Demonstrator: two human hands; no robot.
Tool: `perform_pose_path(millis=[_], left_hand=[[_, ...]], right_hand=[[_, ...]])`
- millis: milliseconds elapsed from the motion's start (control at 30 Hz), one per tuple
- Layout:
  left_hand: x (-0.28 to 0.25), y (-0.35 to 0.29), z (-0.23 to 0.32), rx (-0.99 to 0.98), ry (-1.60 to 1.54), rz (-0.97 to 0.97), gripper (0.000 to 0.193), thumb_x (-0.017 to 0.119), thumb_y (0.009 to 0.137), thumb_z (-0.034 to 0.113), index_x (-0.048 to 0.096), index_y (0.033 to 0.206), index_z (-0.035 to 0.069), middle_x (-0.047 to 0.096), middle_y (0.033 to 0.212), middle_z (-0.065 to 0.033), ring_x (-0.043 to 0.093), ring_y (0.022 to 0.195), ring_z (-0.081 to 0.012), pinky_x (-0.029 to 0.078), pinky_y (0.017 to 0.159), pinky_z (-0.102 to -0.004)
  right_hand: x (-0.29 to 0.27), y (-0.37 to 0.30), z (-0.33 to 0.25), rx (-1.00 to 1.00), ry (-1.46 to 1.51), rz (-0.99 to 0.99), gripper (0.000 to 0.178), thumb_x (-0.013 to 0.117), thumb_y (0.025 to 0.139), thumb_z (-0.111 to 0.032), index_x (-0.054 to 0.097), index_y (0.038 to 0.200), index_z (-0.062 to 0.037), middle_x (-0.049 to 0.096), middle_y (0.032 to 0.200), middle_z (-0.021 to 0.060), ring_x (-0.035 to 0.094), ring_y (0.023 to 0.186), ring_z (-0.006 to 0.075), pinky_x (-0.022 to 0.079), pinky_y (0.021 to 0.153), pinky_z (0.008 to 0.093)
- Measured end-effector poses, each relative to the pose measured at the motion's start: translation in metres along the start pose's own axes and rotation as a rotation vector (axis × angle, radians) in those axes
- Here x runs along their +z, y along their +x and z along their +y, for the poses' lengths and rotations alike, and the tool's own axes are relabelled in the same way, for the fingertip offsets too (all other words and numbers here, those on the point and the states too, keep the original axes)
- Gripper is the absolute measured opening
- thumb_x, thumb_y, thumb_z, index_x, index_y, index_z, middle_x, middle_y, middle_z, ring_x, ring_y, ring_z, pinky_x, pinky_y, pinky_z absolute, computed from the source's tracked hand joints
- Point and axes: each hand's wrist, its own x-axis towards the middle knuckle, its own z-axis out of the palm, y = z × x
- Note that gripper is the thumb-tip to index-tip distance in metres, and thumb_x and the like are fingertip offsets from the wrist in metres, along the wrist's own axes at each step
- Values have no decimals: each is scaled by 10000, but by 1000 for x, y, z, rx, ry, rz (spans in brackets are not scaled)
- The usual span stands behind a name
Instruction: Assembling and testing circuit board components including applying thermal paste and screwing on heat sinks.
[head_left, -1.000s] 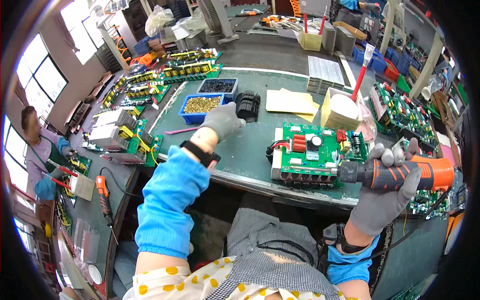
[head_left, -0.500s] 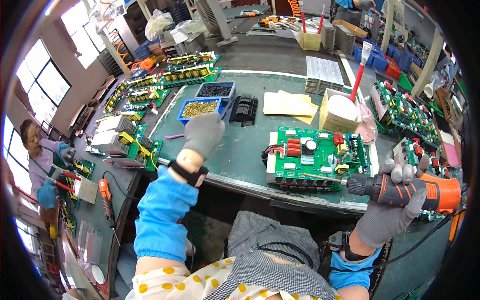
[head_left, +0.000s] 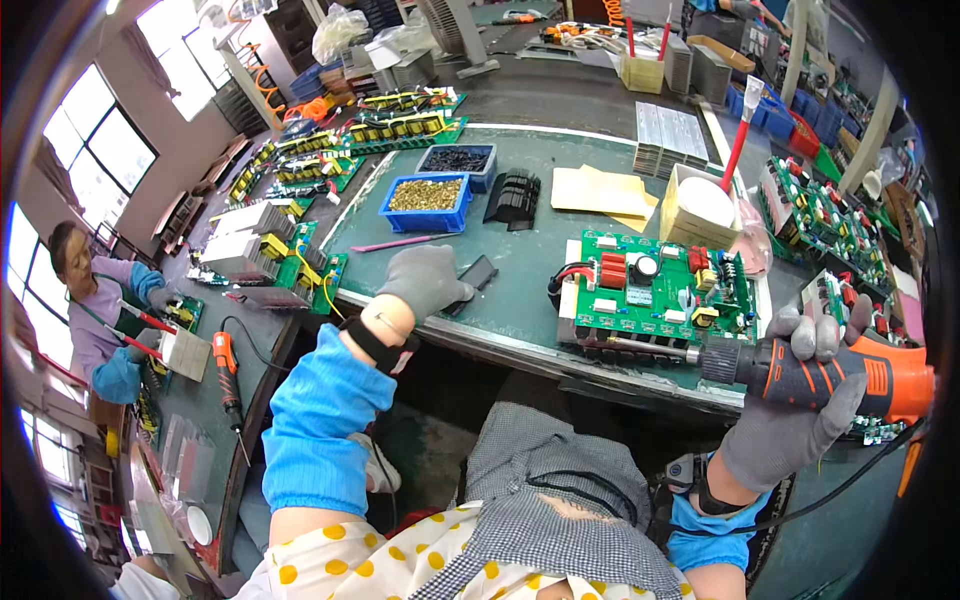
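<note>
My left hand (head_left: pixel 425 281), in a grey glove, is over the table near its front edge. Its fingers are closed on the near side of a flat black strip (head_left: pixel 471 286); the fingertips are partly hidden. My right hand (head_left: pixel 795 420), also gloved, is wrapped round an orange and black electric screwdriver (head_left: pixel 820 376). The screwdriver lies level, its long bit pointing left along the front edge of a green circuit board (head_left: pixel 640 290). That board carries red, white and yellow parts and sits on a dark finned base.
A blue bin (head_left: pixel 428 221) of brass screws stands before a grey bin (head_left: pixel 482 182) of black pieces. Black strips (head_left: pixel 514 200), yellow paper (head_left: pixel 600 193) and a box (head_left: pixel 688 222) with a brush lie behind. A co-worker (head_left: pixel 110 310) sits left, near another electric screwdriver (head_left: pixel 228 385).
My left hand has come back from the screw bin toward the table's front edge, and a black strip now shows at its fingers. The view has shifted slightly; my right hand keeps the screwdriver.
</note>
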Motion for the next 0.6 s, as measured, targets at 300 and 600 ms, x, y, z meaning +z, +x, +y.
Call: perform_pose_path(millis=[300, 600], left_hand=[[-14, -8, -3, -4, -559, 23, 421, 712, 801, 447, 738, 936, 49, 708, 823, -120, 674, 767, -216, 497, 711, -348], [12, -8, 60, 284, -1449, 17, 377, 646, 926, 322, 698, 965, -50, 659, 775, -34, 562, 737, -87, 457, 677, -252]], right_hand=[[3, 6, 0, -18, 32, -75, 688, 685, 867, -271, 346, 1388, 23, 409, 910, 41, 457, 850, 149, 400, 1025, 397], [31, 8, 13, -8, 33, -77, 683, 692, 854, -253, 365, 1389, 19, 395, 891, 26, 439, 822, 143, 399, 1018, 382]])
